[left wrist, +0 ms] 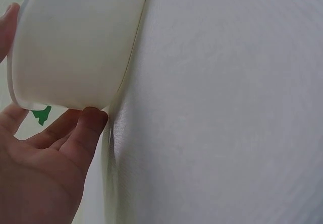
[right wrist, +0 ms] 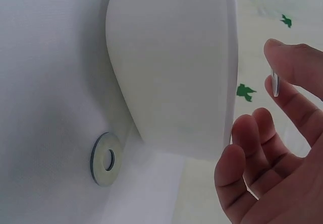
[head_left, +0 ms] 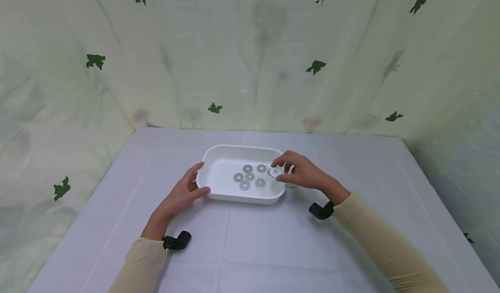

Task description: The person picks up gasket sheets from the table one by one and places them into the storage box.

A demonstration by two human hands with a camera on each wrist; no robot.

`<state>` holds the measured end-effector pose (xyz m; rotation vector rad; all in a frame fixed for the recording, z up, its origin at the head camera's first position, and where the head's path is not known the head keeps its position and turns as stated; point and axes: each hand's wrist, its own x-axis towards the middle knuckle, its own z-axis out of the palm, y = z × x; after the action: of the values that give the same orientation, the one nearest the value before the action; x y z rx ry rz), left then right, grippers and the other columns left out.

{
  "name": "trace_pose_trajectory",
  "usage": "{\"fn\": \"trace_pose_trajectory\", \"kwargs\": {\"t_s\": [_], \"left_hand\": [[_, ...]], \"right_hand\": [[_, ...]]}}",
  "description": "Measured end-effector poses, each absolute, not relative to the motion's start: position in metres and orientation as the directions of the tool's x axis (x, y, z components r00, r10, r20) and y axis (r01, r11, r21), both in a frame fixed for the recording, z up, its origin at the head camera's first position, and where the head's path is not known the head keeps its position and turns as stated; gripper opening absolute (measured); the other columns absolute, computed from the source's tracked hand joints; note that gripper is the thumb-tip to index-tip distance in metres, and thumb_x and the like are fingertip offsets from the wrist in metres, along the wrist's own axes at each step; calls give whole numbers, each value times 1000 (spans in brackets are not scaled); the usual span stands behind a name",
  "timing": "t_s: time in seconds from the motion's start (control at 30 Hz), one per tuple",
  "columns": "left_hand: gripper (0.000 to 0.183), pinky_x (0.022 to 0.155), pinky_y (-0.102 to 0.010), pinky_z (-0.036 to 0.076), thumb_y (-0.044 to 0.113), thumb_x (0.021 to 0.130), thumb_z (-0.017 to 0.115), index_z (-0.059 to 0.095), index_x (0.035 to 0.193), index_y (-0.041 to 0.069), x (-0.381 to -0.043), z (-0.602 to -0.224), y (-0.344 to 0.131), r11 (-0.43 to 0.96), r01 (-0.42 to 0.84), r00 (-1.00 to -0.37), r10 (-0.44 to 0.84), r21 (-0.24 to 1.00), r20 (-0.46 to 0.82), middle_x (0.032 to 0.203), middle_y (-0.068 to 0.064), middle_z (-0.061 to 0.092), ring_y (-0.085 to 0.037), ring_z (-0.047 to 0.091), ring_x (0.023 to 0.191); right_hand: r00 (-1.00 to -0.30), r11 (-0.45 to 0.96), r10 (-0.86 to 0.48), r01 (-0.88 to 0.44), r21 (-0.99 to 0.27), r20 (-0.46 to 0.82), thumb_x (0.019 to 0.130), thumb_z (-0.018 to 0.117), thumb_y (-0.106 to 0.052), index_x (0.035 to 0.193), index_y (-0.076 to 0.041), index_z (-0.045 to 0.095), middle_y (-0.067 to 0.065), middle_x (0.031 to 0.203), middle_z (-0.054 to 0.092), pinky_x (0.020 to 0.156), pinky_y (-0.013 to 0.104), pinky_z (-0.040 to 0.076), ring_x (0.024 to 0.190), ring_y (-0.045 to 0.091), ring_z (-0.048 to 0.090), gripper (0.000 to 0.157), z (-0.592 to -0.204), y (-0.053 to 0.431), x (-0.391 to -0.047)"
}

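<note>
A white rectangular tray point(head_left: 220, 181) with rounded corners sits on the table, several flat grey washers point(head_left: 241, 186) lying inside toward its right half. My left hand point(head_left: 184, 196) holds the tray's left end, thumb at the near corner and fingers along the side; the left wrist view shows fingertips against its outer wall. Over the tray's right end, my right hand point(head_left: 304, 170) pinches a washer point(right wrist: 275, 85) between thumb and index finger, its other fingers loosely bent near the rim. Another washer point(right wrist: 99, 171) lies on the table just outside the tray's right end, partly hidden in the head view.
A white cloth covers the table point(head_left: 265, 245). Behind it and at both sides hangs a pale curtain point(head_left: 242, 67) printed with green birds and leaves. Each wrist wears a black camera mount point(head_left: 177, 241), and both arms have beige sleeves point(head_left: 384, 245).
</note>
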<state>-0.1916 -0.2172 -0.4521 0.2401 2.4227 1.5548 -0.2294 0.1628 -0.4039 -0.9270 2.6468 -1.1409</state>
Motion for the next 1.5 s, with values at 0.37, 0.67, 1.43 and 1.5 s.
{"fn": "trace_pose_trajectory", "kwargs": {"t_s": [0.37,0.67,1.43,1.5], "left_hand": [[90,95,-14,44,24,92,71,12,160,19,-190,-451,-219,394,3,-951,286,919,-119,163,-23,21,-41,31,149],[89,109,-45,41,24,93,70,11,160,19,-189,-449,-217,416,16,-954,279,909,-111,164,-23,19,-42,30,149],[88,99,-23,46,22,94,69,11,160,18,-189,-449,-217,427,13,-953,278,904,-118,162,-24,23,-43,35,146],[88,100,-26,46,23,94,69,11,160,18,-190,-448,-216,427,18,-953,280,904,-113,162,-24,23,-43,36,146]], "right_hand": [[-823,546,-552,-482,-686,138,90,72,-16,140,-14,54,17,113,59,78,30,51,89,17,59,53,-406,166,-232],[-917,675,-390,-349,-651,86,95,62,-12,133,-5,56,17,112,61,78,37,51,92,26,59,39,-415,183,-238],[-908,877,-375,-282,-389,-186,87,66,-8,115,-12,71,6,101,60,76,32,47,85,18,54,29,-445,178,-238],[-910,881,-368,-276,-385,-191,86,66,-8,114,-13,71,6,102,60,77,34,48,86,18,54,29,-443,178,-238]]}}
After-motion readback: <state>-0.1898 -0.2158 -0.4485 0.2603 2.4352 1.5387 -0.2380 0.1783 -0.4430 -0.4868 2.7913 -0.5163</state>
